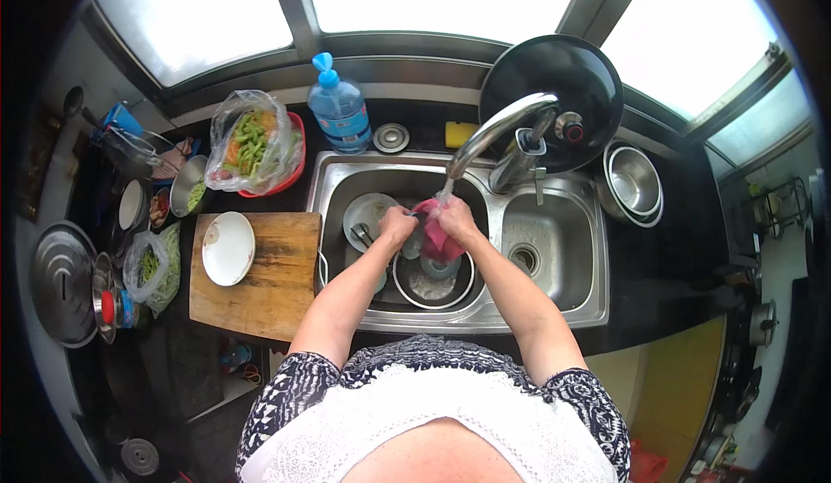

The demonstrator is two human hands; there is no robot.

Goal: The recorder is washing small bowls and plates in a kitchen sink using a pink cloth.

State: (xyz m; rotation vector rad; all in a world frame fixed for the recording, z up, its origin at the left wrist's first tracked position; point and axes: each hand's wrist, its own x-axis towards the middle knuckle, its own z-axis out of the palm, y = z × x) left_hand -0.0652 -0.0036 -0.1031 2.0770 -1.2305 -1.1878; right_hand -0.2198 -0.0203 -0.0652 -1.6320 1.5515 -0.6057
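Over the larger basin of a stainless steel sink (415, 322), my right hand (456, 219) is closed on a wet pink cloth (441, 241) under water running from the chrome faucet (503, 119). My left hand (397, 223) grips a small thin item at the cloth's left side; its kind is unclear. Below the cloth stands a round pot with a pale rim (434, 288), holding water and a glass-like piece. Left of it in the same basin lies a plate (363, 213) with metal utensils on it. My hands partly hide the cloth.
A wooden cutting board (279, 275) with a white plate (228, 248) lies left of the sink. Behind stand a bag of cut vegetables (250, 142), a blue detergent bottle (339, 110), a yellow sponge (459, 135) and a black pan lid (552, 74). Steel bowls (633, 181) sit right.
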